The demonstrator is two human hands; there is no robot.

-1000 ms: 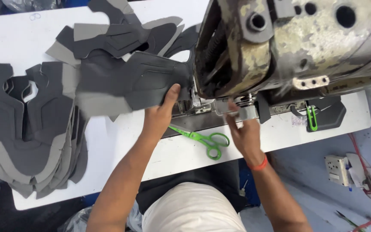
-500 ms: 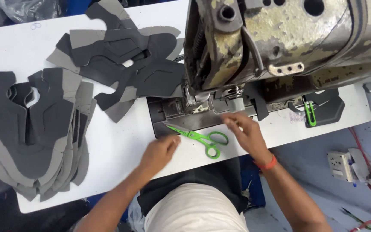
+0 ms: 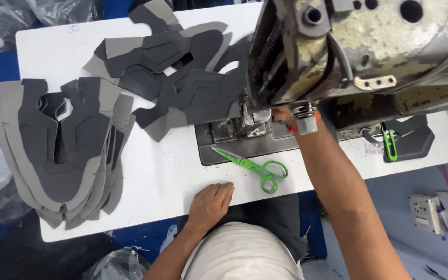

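Left hand point(image 3: 211, 203) resting flat on the near edge of the white tabletop point(image 3: 172, 171), fingers loosely spread, holding nothing. Right hand point(image 3: 282, 114) reaching under the head of the worn sewing machine point(image 3: 359, 46), mostly hidden (grip cannot be told). Green scissors point(image 3: 255, 167) lying between both hands, just beside the needle plate. Grey shoe-upper pieces point(image 3: 182, 93) fanned beside the needle; second stack point(image 3: 63, 145) far left.
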